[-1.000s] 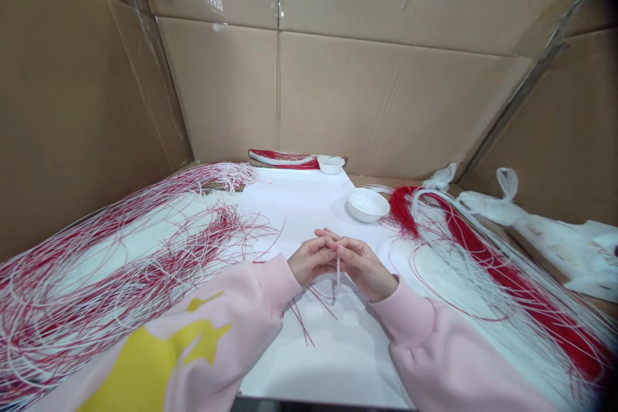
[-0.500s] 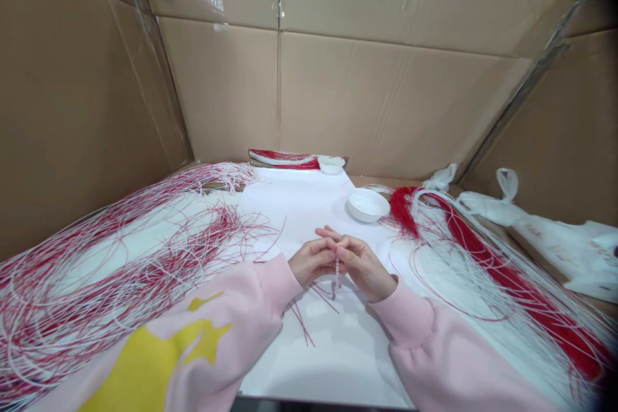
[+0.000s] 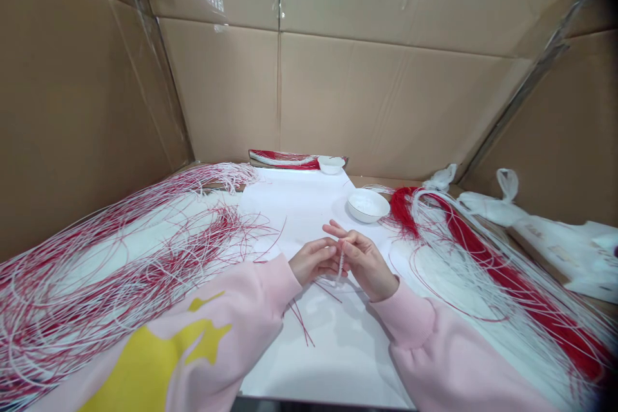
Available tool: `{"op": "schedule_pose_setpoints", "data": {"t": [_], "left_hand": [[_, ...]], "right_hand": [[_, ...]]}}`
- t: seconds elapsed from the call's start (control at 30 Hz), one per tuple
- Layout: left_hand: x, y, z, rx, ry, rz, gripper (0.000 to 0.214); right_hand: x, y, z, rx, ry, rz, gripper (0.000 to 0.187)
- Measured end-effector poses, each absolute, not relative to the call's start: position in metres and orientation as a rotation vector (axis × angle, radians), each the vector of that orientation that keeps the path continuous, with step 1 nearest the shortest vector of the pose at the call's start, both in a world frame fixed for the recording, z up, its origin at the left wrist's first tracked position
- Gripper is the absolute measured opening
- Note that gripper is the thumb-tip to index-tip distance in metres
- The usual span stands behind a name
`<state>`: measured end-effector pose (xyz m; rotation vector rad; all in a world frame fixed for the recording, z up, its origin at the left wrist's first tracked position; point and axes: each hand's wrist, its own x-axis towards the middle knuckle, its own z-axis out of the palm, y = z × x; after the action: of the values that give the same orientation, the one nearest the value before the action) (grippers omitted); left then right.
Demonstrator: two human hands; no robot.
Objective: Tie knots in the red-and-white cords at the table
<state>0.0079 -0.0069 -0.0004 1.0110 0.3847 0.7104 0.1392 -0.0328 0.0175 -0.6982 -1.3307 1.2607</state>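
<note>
Centrally, the left hand [image 3: 313,261] and right hand [image 3: 367,264] pinch a short white cord [image 3: 340,265] between nearly closed fingers. Heaps of red-and-white strands [image 3: 120,277] lie alongside.

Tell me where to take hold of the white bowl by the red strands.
Pinch the bowl by its rim from the near left, over the bare white sheet. It stands upright and shallow, so the fingers can straddle the thin rim, while the red and white strands crowd its right side.
</note>
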Motion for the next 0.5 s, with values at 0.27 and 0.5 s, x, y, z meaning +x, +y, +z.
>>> {"op": "schedule_pose_setpoints", "data": {"t": [0.27,0.5], "left_hand": [[0.006,-0.006,-0.004,1.15,0.387,0.469,0.049],[0.001,-0.002,-0.004,1.446,0.708,0.69,0.04]], "right_hand": [[0.139,-0.035,0.022,-0.692,-1.214,1.245,0.016],[0.174,-0.017,0.031,-0.681,-0.812,1.038,0.013]]}}
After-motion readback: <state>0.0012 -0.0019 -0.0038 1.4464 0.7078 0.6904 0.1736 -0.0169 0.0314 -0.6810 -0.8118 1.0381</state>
